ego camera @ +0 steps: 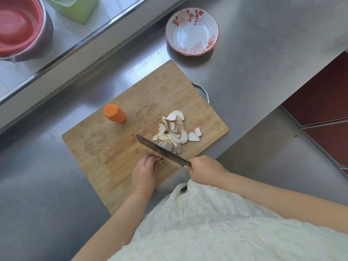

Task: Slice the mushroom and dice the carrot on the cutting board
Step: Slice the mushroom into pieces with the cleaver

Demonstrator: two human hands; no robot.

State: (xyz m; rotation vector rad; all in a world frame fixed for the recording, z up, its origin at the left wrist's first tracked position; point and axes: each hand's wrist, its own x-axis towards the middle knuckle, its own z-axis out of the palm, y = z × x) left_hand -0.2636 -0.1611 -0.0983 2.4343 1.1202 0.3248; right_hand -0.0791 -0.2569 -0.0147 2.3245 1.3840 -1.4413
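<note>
At board's 5 o'clock | right hand (pixel 205 169) gripping knife (pixel 162 150) | left hand (pixel 146 172) pinching mushroom stub (pixel 162 160) | risk: blade nicking fingertips, stub being tiny

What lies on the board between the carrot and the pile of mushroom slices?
Nothing: in the head view, only bare board separates the carrot from the slices.

Flowered bowl (pixel 192 32) on steel counter (pixel 254 72); red basin (pixel 18 27).
</note>
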